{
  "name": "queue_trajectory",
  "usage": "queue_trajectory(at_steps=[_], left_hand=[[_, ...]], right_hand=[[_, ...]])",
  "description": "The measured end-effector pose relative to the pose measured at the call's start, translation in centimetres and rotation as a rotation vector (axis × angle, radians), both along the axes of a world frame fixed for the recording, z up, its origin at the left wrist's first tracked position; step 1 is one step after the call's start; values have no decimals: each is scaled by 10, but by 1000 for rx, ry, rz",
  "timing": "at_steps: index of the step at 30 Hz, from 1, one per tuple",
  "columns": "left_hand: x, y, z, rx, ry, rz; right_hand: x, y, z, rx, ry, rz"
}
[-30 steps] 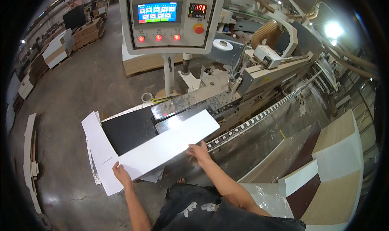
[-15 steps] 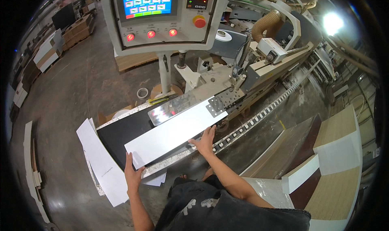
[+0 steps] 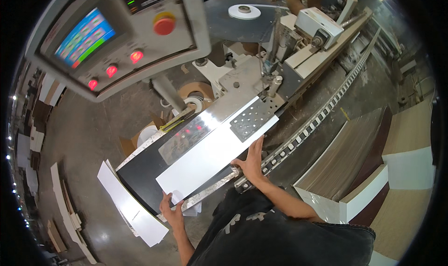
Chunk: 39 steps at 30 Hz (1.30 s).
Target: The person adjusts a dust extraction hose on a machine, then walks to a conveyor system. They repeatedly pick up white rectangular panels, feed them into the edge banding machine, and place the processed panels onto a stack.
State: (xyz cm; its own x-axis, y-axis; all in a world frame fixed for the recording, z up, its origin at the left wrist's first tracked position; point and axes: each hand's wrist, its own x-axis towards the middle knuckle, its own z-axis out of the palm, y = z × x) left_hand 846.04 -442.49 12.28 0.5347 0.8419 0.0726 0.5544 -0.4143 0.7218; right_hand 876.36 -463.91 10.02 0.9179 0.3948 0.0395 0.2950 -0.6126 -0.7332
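Note:
A long white board (image 3: 210, 158) lies slanted along the machine's infeed table, its far end reaching under a perforated metal plate (image 3: 252, 121). My left hand (image 3: 173, 212) is at the board's near-left end, fingers and thumb apart, fingertips touching the corner. Along the board's side nearest me, my right hand (image 3: 253, 162) rests with its fingers straight against the edge and its thumb spread away. Neither hand wraps round the board. Beside the board's other long side is a shiny metal plate (image 3: 184, 142) on the dark table surface (image 3: 140, 177).
A control panel (image 3: 119, 42) with a lit screen and red buttons overhangs the left. A tape reel (image 3: 244, 12) lies on a dark disc behind the machine. White sheets (image 3: 130, 210) lean at the table's left end. A chain-like track (image 3: 308, 126) and stacked boards (image 3: 345, 158) are at right.
The view has turned and moved closer to the machine. The white board has slid farther under the perforated plate, and both hands have moved along with it.

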Motion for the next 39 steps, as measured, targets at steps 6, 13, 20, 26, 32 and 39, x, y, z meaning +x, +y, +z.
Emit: queue_trajectory(at_steps=[6,13,20,26,32,39], left_hand=[[56,-30,3,159,53,-73],[122,-63,6,391,122,-140],[182,-96,-3,368,79,-205],[223,-97,12,263,-9,-446],[159,-63,9,123,-110,-466],[176,-98,73,104,-335,-707]], right_hand=[[57,-34,0,45,-8,-17],[122,-73,-1,110,-56,-47],[113,-94,23,480,632,89],[-1,-45,34,841,1329,156],[14,-6,48,1244,1047,-97],[65,-63,45,1205,929,-334]])
